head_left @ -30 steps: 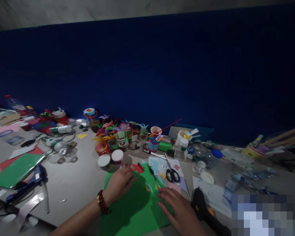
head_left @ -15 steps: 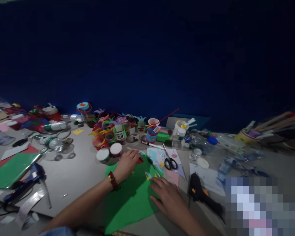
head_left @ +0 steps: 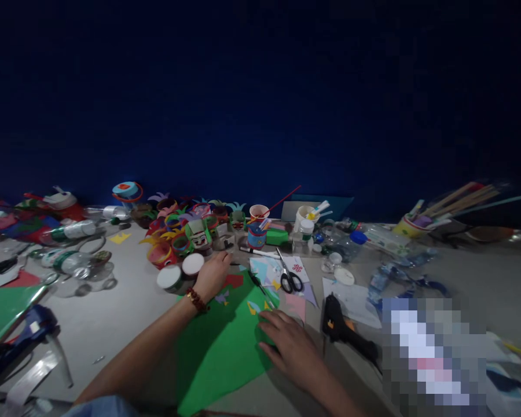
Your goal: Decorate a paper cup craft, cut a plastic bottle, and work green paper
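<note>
A green paper sheet (head_left: 219,353) lies on the grey table in front of me. My right hand (head_left: 286,344) rests flat on its right edge, fingers spread, beside small yellow and blue paper scraps (head_left: 255,307). My left hand (head_left: 215,273), with a red bead bracelet at the wrist, reaches past the sheet's far edge toward a white marker pen (head_left: 257,252). Its fingertips are curled near a red paper piece (head_left: 234,281); I cannot see whether they hold anything. Two white-lidded tubs (head_left: 181,271) stand just left of that hand.
Black-handled scissors (head_left: 289,279) lie on paper cut-outs right of the sheet. A black glue gun (head_left: 342,330) lies near my right hand. Paper-cup crafts (head_left: 186,231) crowd the back by the blue wall. Plastic bottles (head_left: 72,260) and a blue glue gun (head_left: 21,336) lie left.
My left hand has stretched farther away, from the sheet's top edge toward the marker pen. My right hand stayed on the sheet. The camera view has tilted and shifted right.
</note>
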Tool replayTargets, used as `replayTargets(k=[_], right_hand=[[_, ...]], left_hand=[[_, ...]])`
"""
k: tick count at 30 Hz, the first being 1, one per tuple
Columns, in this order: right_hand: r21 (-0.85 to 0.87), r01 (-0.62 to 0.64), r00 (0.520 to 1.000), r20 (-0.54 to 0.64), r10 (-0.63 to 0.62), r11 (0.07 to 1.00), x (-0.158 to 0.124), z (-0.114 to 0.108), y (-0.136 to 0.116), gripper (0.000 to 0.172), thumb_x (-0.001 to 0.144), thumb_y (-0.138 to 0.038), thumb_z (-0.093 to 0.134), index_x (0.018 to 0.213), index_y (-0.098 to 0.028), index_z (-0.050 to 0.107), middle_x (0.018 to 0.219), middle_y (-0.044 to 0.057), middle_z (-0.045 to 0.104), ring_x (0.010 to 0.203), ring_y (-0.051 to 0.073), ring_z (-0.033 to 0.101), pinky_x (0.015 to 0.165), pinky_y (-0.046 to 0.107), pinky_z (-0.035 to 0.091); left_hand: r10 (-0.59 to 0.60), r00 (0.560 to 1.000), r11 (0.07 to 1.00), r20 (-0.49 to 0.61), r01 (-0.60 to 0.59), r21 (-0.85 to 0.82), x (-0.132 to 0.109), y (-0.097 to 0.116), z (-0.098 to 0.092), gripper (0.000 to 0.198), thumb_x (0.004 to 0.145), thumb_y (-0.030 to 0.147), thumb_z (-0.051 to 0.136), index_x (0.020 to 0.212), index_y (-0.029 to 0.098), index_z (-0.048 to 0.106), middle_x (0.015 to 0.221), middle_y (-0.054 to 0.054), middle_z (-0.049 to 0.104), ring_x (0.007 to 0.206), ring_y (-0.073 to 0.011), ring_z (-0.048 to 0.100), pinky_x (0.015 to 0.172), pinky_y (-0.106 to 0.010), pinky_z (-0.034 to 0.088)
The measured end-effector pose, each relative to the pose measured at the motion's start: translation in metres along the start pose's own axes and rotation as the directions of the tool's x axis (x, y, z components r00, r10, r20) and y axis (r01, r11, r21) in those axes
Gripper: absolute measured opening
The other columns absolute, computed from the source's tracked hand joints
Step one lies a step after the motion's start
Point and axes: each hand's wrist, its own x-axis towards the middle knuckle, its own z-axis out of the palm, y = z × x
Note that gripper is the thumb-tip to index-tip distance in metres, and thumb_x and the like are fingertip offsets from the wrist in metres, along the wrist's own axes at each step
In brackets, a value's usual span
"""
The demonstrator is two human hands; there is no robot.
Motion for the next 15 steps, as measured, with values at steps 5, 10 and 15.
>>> replayTargets(k=[5,10,15], right_hand=[[0.021,0.013,0.999,-0.043,-0.012,1.0,-0.004,0.0,0.006,0.028,0.091,-0.02,0.062,0.119,-0.02,0.068,0.136,0.01,0.063,0.128,0.028,0.054,0.108,0.044,0.045],[0.001,0.006,0.999,-0.045,-0.006,1.0,-0.002,0.0,0.008,0.03,0.092,-0.017,0.059,0.121,-0.018,0.067,0.137,0.011,0.062,0.126,0.029,0.056,0.105,0.045,0.047],[-0.06,-0.004,0.999,-0.043,0.002,0.998,0.006,0.002,0.005,0.03,0.091,-0.019,0.063,0.119,-0.018,0.068,0.137,0.012,0.062,0.124,0.032,0.056,0.103,0.048,0.048]], left_hand=[[0.05,0.997,0.998,-0.062,-0.052,-0.044,-0.034,0.001,-0.01,0.036,0.094,0.008,0.043,0.126,0.016,0.059,0.13,-0.013,0.062,0.118,-0.023,0.06,0.103,-0.039,0.051],[0.06,0.993,0.998,-0.099,-0.063,-0.029,-0.098,0.002,-0.012,0.038,0.097,0.022,0.048,0.134,0.021,0.054,0.139,-0.013,0.057,0.126,-0.0301,0.055,0.105,-0.051,0.049],[0.147,0.989,0.985,-0.027,-0.149,-0.083,-0.134,0.013,-0.008,0.041,0.093,0.021,0.054,0.134,0.024,0.054,0.143,-0.01,0.055,0.131,-0.0293,0.05,0.109,-0.053,0.045]])
